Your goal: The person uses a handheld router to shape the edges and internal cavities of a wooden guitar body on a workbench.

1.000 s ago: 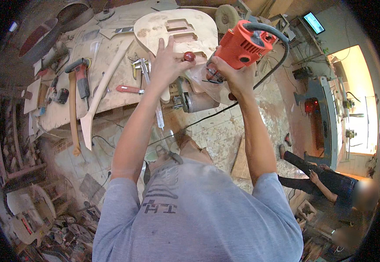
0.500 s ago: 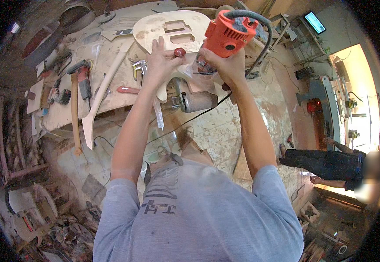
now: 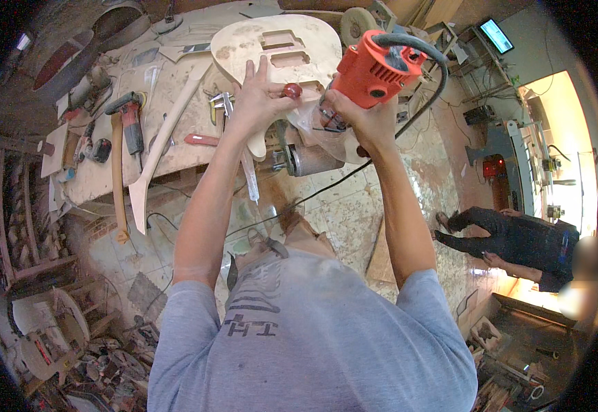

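Note:
A pale wooden electric guitar body with cut-out pockets lies at the bench's far edge. On its near right part stands a red electric router with a clear base plate. My right hand is closed around the router's lower body, thumb to the left. My left hand has its thumb side against a round dark red knob on the base. Two of its fingers reach forward over the wood. The cutter and the spot beneath it are hidden behind the base and my right hand.
Left on the workbench lie a long pale guitar neck blank, a red and black angle grinder, a caliper and a red-handled tool. A black cable hangs across the front. A person stands at right.
The router has shifted right and slightly nearer with my right hand. My left hand and the knob have also moved right, baring more of the guitar body. The other person has changed stance.

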Tool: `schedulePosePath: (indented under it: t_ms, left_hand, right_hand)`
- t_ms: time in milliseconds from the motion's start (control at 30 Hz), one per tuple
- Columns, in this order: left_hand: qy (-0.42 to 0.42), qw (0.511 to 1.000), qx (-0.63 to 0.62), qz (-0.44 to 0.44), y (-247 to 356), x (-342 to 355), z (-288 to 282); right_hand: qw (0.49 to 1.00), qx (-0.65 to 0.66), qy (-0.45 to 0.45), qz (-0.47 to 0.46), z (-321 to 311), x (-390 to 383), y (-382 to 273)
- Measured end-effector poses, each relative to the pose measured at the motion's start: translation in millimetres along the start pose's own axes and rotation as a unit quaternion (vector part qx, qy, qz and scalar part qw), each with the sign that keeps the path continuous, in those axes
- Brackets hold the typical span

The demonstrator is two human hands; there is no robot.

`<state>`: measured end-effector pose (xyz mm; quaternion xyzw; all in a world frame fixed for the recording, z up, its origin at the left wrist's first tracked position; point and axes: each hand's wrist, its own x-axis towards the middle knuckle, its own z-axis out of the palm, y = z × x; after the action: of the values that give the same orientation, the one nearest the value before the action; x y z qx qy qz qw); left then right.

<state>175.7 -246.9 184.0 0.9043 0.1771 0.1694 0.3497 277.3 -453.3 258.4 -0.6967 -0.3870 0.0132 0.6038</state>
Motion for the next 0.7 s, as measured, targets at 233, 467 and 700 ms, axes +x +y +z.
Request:
schedulePosePath:
  t_ms: [233, 467, 700]
  left_hand:
    - [0.121, 0.985, -0.122, -0.010, -21, 8, 17]
    - [0.079, 0.993, -0.090, -0.020, -29, 9, 12]
    - [0.036, 0.997, -0.069, -0.018, -14, 1, 0]
  right_hand:
    - [1.000, -0.006, -0.005, -0.003, 20, 23, -2]
    - [0.994, -0.091, 0.031, -0.050, 33, 9, -7]
    - [0.997, -0.059, 0.053, -0.014, 39, -10, -21]
